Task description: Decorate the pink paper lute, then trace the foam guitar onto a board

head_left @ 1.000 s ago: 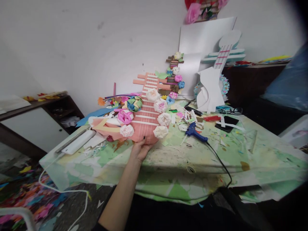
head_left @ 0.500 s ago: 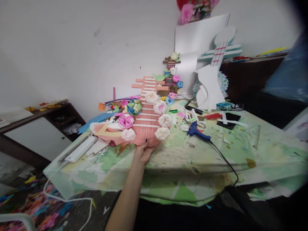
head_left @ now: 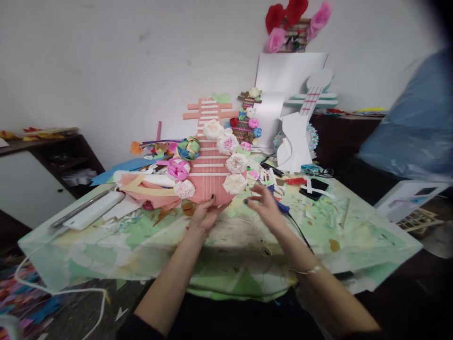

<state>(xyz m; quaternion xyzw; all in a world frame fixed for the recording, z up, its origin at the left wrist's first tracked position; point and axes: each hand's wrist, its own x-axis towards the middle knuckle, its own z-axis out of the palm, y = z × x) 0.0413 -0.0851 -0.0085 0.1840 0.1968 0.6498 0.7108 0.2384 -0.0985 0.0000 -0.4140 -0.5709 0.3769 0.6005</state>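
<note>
My left hand [head_left: 204, 213] grips the bottom edge of a pink paper guitar [head_left: 209, 170], which stands upright on the paint-stained green table [head_left: 357, 226]. Paper flowers run along the guitar's right side [head_left: 236, 163] and sit on its left [head_left: 178, 169]. My right hand [head_left: 264, 205] hovers just right of the guitar's base, fingers apart and slightly blurred, with nothing in it. A blue glue gun [head_left: 279, 204] lies partly hidden behind that hand, its black cord [head_left: 300, 232] trailing toward me.
A brown flower-covered guitar [head_left: 246, 123], a white guitar cut-out [head_left: 299, 132] and a white board [head_left: 283, 80] lean on the wall behind. A black phone [head_left: 313, 187] and paper scraps lie at the right. A white bar [head_left: 94, 210] lies at the left.
My right hand has come into view from below and reached up beside the guitar's base. The view has shifted so the table sits further left. My left hand keeps its hold.
</note>
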